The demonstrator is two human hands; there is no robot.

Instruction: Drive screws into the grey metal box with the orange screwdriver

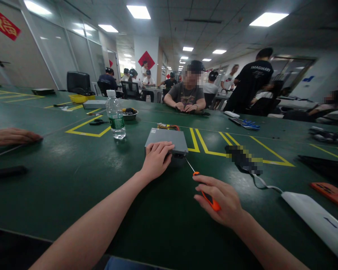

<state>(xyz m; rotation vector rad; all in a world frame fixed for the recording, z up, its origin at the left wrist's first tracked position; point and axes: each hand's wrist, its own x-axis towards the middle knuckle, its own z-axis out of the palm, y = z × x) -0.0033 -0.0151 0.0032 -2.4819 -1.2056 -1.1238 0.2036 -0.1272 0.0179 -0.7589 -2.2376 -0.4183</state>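
A grey metal computer power supply unit (169, 137) lies on the green table, its bundle of coloured cables (169, 126) at the far side. My left hand (157, 159) grips its near edge, fingers over the top and thumb toward the front face by the socket. An orange and black screwdriver (211, 200) is held in my right hand (224, 198), with the fingers loosely around its handle. The thin shaft points up and left to the unit's near right corner. Whether the tip sits in a screw is too small to tell.
Left of the unit stands a water bottle (116, 116), with a metal bowl (130, 114) behind it. To the right lie a white power bank (315, 221) with a cable and an orange phone (331, 195). Another person's hand (15, 137) rests at far left; a person (187, 92) sits opposite.
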